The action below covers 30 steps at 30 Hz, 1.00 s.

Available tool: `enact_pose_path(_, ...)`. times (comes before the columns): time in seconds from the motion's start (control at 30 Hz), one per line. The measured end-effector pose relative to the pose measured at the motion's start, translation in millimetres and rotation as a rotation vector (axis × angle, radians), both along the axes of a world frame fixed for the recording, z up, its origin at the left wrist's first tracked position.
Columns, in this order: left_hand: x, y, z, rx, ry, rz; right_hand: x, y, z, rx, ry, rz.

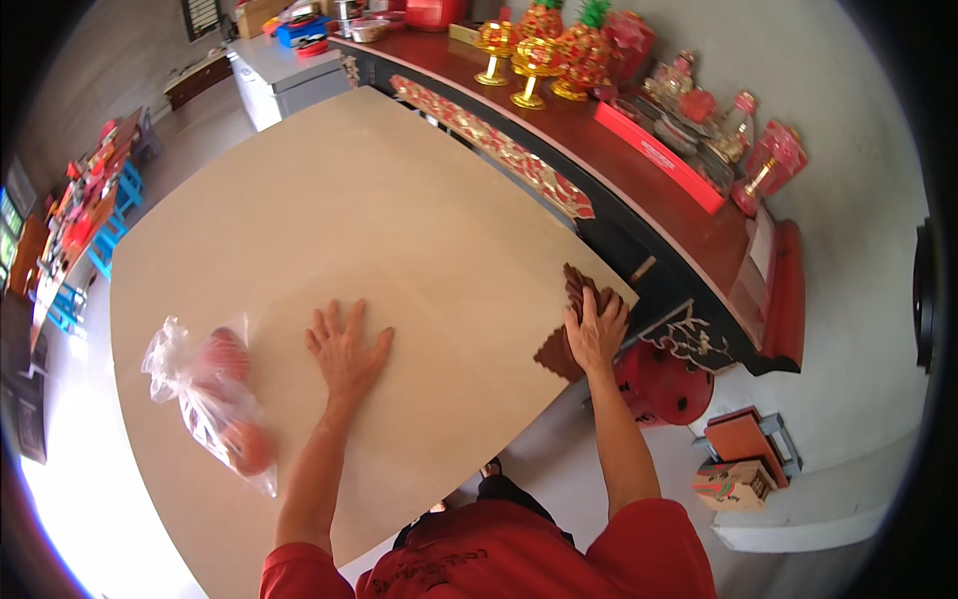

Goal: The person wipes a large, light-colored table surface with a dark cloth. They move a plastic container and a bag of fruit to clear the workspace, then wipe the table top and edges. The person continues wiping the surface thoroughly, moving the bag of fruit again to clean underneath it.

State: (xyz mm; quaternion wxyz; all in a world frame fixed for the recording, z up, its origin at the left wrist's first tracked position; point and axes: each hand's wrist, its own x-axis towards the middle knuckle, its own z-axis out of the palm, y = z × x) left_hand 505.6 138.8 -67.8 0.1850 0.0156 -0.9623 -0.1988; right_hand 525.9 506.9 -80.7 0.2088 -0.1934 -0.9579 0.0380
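Note:
My left hand (349,351) lies flat on the tan tabletop (369,190), fingers spread and holding nothing. At the table's right corner, my right hand (597,327) presses down on a bunched brown cloth (559,351) with a scalloped edge. Its fingers curl over the folds, and part of the cloth is hidden under the palm. To the left of my left hand sits a knotted clear plastic bag (215,394), with reddish round things inside that look like fruit.
Beyond the table's far right edge runs a dark red altar table (639,150) bearing gold stands (536,70), pineapple-shaped ornaments (582,50) and a red tray (662,155). Below it are a red drum-like container (669,384) and a cardboard box (733,486). Blue stools (105,245) stand far left.

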Motion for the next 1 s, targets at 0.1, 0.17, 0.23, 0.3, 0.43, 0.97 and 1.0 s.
enact_pose_path(0.1,0,1,-3,0.022,-0.001,-0.014,21,-31,-4,0.102,0.076,0.248)
enact_pose_path(0.17,0,-5,-5,0.028,-0.009,-0.01,32,-70,9,0.086,0.05,0.495)
enact_pose_path(0.23,1,-7,-5,0.023,-0.005,-0.004,42,-97,33,0.022,-0.045,0.791)
enact_pose_path(0.3,0,-5,-4,0.024,0.001,-0.012,34,-103,36,0.001,-0.091,0.971)
enact_pose_path(0.43,1,-1,-4,0.02,0.023,-0.018,-21,-97,32,-0.002,-0.132,1.005)
enact_pose_path(0.97,4,-2,12,0.046,-0.049,0.037,-324,-103,12,-0.015,-0.328,0.637)
enact_pose_path(1.0,4,-2,13,0.052,-0.047,0.041,-339,-105,12,-0.021,-0.345,0.619)
